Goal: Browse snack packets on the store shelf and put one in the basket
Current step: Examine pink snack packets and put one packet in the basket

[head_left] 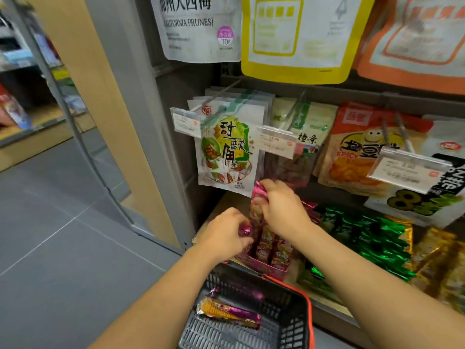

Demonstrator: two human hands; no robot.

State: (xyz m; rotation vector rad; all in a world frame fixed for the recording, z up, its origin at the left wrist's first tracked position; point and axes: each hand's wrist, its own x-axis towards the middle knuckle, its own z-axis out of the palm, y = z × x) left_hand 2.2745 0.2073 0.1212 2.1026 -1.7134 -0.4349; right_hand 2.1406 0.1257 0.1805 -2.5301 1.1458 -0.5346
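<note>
A pink display box on the lower shelf holds several shiny pink snack packets. My right hand pinches the top of one pink packet and holds it upright above the box. At the box's left side, my left hand grips another pink packet. Below my arms is a black plastic basket with an orange rim. One pink and yellow snack packet lies on its bottom.
Green foil packets and golden ones fill the shelf to the right. Hanging bags on pegs with price tags crowd the space just above my hands. A grey upright post stands to the left, with grey tiled floor beyond.
</note>
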